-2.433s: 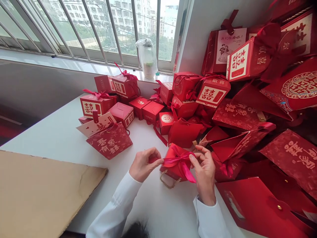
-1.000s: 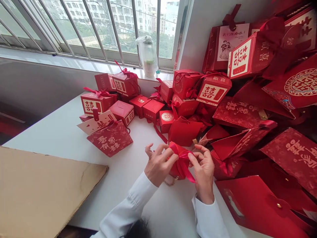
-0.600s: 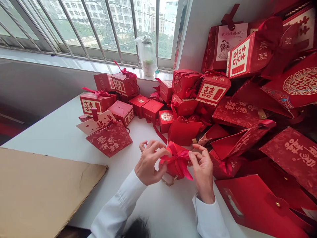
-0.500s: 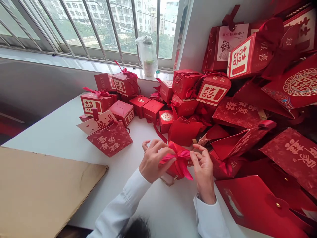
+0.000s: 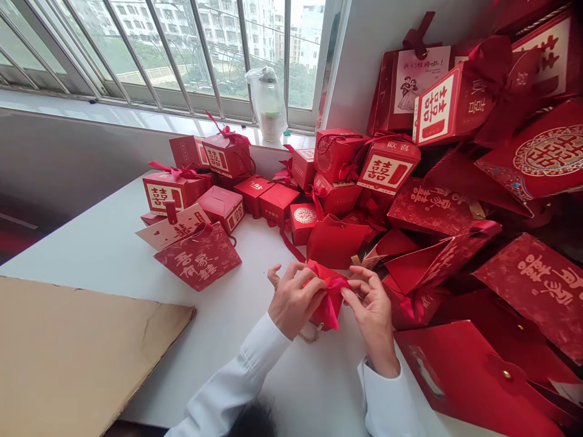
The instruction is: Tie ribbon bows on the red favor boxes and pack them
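Between my hands on the white table stands a small red gift box (image 5: 324,315), partly covered by my left hand. A bright pink-red ribbon (image 5: 336,284) forms a bow on its top, with a tail hanging down the front. My left hand (image 5: 295,297) pinches the ribbon from the left, thumb and fingers meeting near the knot. From the right, my right hand (image 5: 371,309) pinches the bow's other side between thumb and index finger. A twisted cord handle (image 5: 310,334) lies at the box's lower edge.
Several red gift boxes (image 5: 277,203) stand along the table's far side. A tall heap of red bags and boxes (image 5: 437,206) rises on the right. A cardboard sheet (image 5: 86,352) covers the near left. A bagged cup (image 5: 269,112) sits on the windowsill.
My left hand has moved right, closer to the knot, and its fingers have drawn together on the ribbon. My right hand has shifted slightly left; the bow looks more bunched.
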### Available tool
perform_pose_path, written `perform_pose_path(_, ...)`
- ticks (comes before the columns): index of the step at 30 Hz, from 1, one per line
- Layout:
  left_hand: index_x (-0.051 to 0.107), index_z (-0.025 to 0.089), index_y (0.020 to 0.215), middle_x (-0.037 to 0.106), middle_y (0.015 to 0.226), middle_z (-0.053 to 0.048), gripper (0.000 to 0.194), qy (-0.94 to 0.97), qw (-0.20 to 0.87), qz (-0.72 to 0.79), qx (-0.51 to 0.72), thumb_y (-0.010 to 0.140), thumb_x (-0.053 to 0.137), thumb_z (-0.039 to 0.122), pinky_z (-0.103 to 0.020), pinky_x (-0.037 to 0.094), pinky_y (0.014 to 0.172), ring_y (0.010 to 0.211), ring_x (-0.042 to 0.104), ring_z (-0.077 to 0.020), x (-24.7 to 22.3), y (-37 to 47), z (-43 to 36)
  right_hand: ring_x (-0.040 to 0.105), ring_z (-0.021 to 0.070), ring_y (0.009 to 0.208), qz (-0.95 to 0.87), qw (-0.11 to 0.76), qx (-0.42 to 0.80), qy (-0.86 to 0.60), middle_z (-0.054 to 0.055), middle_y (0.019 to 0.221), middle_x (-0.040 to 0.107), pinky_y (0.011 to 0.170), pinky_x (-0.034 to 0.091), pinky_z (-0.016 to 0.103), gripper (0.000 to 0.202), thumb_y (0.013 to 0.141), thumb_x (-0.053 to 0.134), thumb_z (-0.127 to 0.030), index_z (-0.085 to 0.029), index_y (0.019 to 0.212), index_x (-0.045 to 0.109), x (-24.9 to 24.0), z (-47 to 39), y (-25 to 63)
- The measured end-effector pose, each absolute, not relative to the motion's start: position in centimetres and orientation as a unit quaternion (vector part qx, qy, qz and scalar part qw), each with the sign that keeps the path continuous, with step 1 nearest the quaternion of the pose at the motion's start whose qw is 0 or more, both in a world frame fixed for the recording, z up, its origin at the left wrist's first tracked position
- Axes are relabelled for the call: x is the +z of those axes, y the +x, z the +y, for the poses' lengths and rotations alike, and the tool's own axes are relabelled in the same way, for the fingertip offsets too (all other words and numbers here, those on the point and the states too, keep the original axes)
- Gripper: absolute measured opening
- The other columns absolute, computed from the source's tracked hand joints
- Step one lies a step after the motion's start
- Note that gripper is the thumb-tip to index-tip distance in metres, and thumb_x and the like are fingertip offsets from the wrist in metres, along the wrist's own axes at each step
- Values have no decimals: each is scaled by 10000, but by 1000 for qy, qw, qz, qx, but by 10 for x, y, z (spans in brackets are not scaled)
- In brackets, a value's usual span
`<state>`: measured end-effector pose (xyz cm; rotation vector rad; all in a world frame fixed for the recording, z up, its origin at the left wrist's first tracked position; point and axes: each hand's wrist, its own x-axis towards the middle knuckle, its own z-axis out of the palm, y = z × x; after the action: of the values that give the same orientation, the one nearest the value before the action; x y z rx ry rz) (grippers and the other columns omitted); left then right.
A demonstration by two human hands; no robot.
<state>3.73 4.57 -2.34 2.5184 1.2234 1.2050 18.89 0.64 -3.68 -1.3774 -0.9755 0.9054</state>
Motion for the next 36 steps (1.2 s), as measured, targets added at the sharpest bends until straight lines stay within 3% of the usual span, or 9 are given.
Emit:
perform_pose_path(9, 667, 256, 787, 677, 772, 35, 136, 835, 71, 398, 374, 872, 575, 203, -423, 153, 909, 899, 559, -182, -25, 33, 49, 618, 176, 773, -479, 525, 390, -586, 22, 846, 661, 673, 492, 281, 409, 789, 648, -347, -225, 1148, 495, -22, 4, 187)
perform_pose_path(16, 648, 247, 803, 681, 796, 38, 122, 837, 100, 405, 355, 863, 563, 182, -417, 162, 909, 885, 568, -174, -21, 32, 49, 638, 193, 712, -443, 539, 326, -638, 12, 701, 667, 680, 491, 309, 330, 774, 651, -370, -199, 1047, 578, -30, 14, 183)
perform_pose_path(19, 625, 210, 809, 662, 796, 13, 124, 799, 100, 445, 393, 886, 530, 231, -382, 231, 886, 806, 576, -153, -18, 30, 45, 634, 189, 694, -412, 569, 337, -627, 9, 688, 661, 668, 487, 304, 354, 754, 665, -381, -194, 1044, 582, -34, 15, 182)
perform_pose_path(22, 566, 175, 667, 591, 631, 17, 310, 753, 134, 496, 411, 912, 481, 344, -299, 330, 722, 606, 518, -118, -16, 23, 32, 622, 176, 665, -385, 587, 348, -622, 3, 692, 653, 649, 477, 292, 373, 747, 672, -391, -195, 1049, 573, -35, 13, 180)
perform_pose_path(24, 539, 176, 580, 529, 528, 20, 430, 746, 205, 516, 368, 914, 442, 428, -262, 323, 582, 501, 451, -107, -16, 18, 19, 614, 165, 665, -372, 592, 353, -622, -4, 710, 652, 650, 470, 285, 373, 750, 670, -389, -205, 1056, 564, -35, 12, 178)
perform_pose_path(27, 600, 172, 558, 523, 467, 7, 574, 704, 408, 522, 258, 906, 350, 555, -234, 311, 472, 397, 411, -91, -20, 16, -1, 603, 154, 658, -359, 599, 353, -623, -10, 719, 647, 652, 461, 278, 364, 752, 673, -387, -212, 1047, 552, -35, 11, 174)
perform_pose_path(31, 702, 101, 742, 632, 563, -56, 758, 547, 670, 472, 170, 832, 273, 719, -205, 321, 411, 348, 483, -84, -26, 25, -16, 616, 164, 673, -351, 604, 362, -617, -11, 717, 644, 673, 466, 290, 355, 745, 682, -388, -214, 1020, 541, -33, 9, 170)
perform_pose_path(36, 697, 70, 943, 692, 676, -107, 874, 368, 808, 429, 170, 723, 297, 816, -189, 361, 432, 452, 621, -135, -23, 37, -14, 627, 173, 687, -359, 596, 366, -618, -17, 700, 650, 672, 464, 288, 320, 746, 676, -380, -228, 994, 544, -31, 4, 167)
